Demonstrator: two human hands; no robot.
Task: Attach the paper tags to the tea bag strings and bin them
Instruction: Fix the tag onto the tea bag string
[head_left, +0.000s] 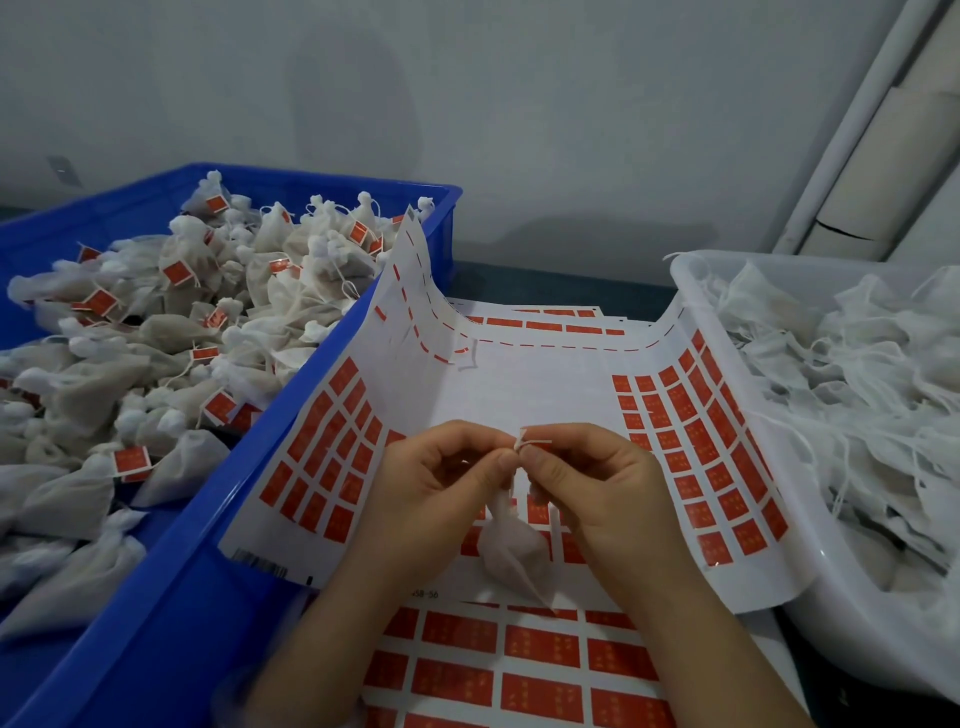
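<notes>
Tea bag (511, 551) hangs between both hands above the sticker sheet (519, 384) on the worktop, long axis roughly vertical. Its string (519, 441) runs up into the pinch, with the end poking out on top. Red tag (540, 443) sits just right of the string end, touching it. Left hand (441, 483) pinches the string, thumb to forefinger. Right hand (587, 483) pinches the tag, fingers curled. Can't tell if the tag is fully pressed shut. Blue bin (156, 623) of tagged bags lies to the left, so the left hand is nearer for the drop.
</notes>
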